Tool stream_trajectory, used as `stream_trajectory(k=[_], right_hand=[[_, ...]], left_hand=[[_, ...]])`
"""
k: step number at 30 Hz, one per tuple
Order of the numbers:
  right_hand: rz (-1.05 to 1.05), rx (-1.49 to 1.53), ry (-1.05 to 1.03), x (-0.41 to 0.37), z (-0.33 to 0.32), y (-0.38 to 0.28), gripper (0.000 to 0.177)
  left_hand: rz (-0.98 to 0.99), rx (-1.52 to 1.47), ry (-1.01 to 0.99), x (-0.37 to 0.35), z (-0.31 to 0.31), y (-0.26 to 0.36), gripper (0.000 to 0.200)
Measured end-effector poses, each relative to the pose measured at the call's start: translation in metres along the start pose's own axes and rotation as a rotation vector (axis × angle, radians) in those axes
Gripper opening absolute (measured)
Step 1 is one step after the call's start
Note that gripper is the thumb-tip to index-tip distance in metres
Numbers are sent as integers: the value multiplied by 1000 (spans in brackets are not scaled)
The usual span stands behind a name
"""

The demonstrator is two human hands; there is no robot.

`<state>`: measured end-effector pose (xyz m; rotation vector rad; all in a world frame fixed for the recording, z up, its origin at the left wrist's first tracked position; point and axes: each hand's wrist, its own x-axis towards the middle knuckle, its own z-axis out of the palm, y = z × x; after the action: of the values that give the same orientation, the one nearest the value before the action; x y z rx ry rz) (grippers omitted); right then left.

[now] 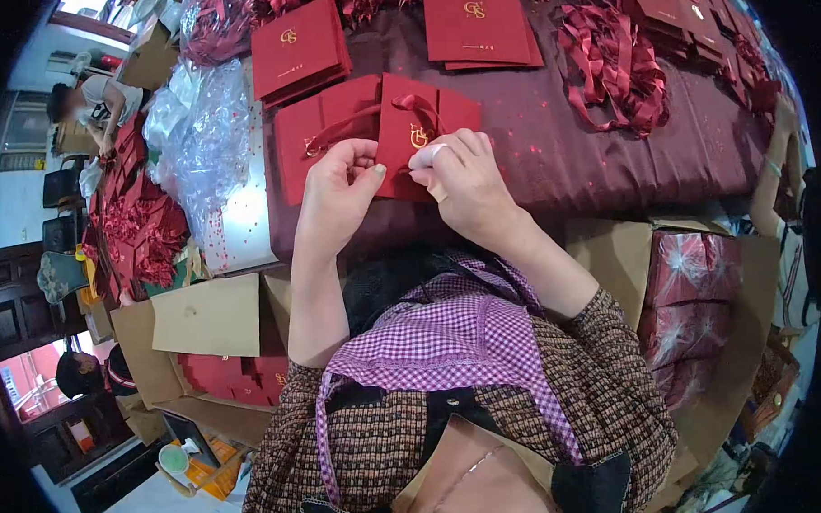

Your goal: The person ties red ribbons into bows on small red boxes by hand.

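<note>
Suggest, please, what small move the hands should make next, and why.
I would probably have the left hand steady the front red bag while the right hand eases its ribbon straight. The ribbon lies curved over the bag's face, and both hands are already close to it, though what the fingertips pinch is hard to tell.

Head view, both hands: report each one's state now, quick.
Left hand: fingers curled beside a red bag; grip cannot be told.
Right hand: fingers bent at the same bag; grip cannot be told.
</note>
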<state>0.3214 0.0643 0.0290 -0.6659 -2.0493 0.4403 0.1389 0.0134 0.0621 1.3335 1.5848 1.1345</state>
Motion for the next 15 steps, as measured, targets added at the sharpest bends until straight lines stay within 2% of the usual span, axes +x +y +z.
stream_trajectory(k=[15], right_hand=[[64, 25, -10, 8, 5, -4, 15]], left_hand=[[35, 30, 39, -6, 8, 7, 23]])
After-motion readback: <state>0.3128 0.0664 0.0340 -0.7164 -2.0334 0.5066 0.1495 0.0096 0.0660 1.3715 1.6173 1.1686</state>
